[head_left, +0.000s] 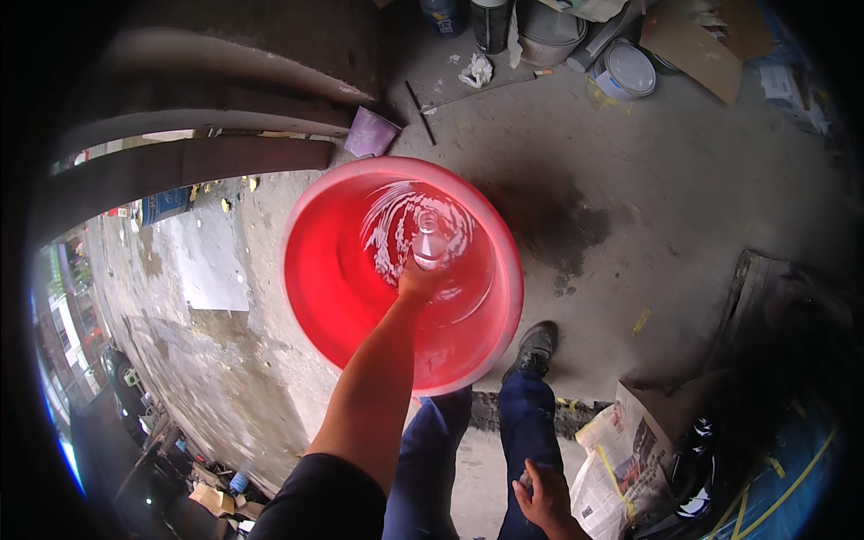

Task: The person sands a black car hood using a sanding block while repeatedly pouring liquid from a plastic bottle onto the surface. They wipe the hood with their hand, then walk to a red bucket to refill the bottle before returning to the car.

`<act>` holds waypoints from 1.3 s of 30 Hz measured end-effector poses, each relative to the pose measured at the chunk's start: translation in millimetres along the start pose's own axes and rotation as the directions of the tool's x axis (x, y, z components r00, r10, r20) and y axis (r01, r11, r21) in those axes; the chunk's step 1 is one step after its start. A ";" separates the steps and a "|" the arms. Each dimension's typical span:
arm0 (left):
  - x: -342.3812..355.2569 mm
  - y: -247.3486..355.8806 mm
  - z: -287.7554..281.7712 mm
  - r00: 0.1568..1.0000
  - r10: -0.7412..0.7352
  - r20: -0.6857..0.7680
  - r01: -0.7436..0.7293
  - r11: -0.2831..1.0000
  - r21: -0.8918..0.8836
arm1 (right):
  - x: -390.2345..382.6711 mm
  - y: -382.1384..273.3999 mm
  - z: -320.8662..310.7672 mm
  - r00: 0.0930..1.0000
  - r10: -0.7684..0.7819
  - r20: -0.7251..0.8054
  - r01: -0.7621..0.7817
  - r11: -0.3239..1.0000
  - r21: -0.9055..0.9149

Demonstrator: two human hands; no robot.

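Note:
A large red plastic tub (pixel 315 297) with a paler pink rim stands in front of me, with rippling water in its bottom. My left arm reaches down into it. There my left hand (pixel 416 281) is closed around a clear bottle (pixel 430 245), whose neck points away from me at the water. Low on the right, in front of my leg, my right hand (pixel 544 497) has its fingers curled. A small greyish thing shows between the thumb and fingers, too little of it to name.
Beyond the tub lies a purple container (pixel 371 132) beside a thin dark rod (pixel 419 112). Paint buckets (pixel 625 70), a crumpled white paper (pixel 476 70) and cardboard (pixel 697 45) are at the back. Newspaper (pixel 621 459) lies at right, near my shoe (pixel 537 346).

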State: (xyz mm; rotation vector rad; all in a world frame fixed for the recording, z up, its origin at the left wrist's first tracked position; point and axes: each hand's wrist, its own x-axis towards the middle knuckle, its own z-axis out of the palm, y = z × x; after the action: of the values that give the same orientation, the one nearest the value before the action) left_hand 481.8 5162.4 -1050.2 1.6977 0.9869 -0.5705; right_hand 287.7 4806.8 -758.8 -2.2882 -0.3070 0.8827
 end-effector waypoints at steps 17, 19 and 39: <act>48.2 -70.5 23.1 0.951 -0.183 0.250 0.063 0.904 0.422 | 0.5 -1.5 8.1 0.997 0.057 -0.042 -0.057 0.998 -0.015; 56.2 -93.6 -2.2 0.919 -0.322 0.229 0.388 0.842 -0.375 | 3.0 -2.7 7.3 1.000 0.023 -0.003 -0.023 0.999 0.031; 46.4 -69.2 20.9 0.962 -0.020 0.274 -0.197 0.646 0.738 | 6.5 -5.8 11.5 0.999 0.029 -0.025 -0.029 0.999 -0.028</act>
State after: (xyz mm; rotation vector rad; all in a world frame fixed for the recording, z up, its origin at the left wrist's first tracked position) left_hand 451.6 5166.5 -1130.5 2.3119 0.4602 -1.2386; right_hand 285.0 4819.7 -764.7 -2.3330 -0.2777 0.8694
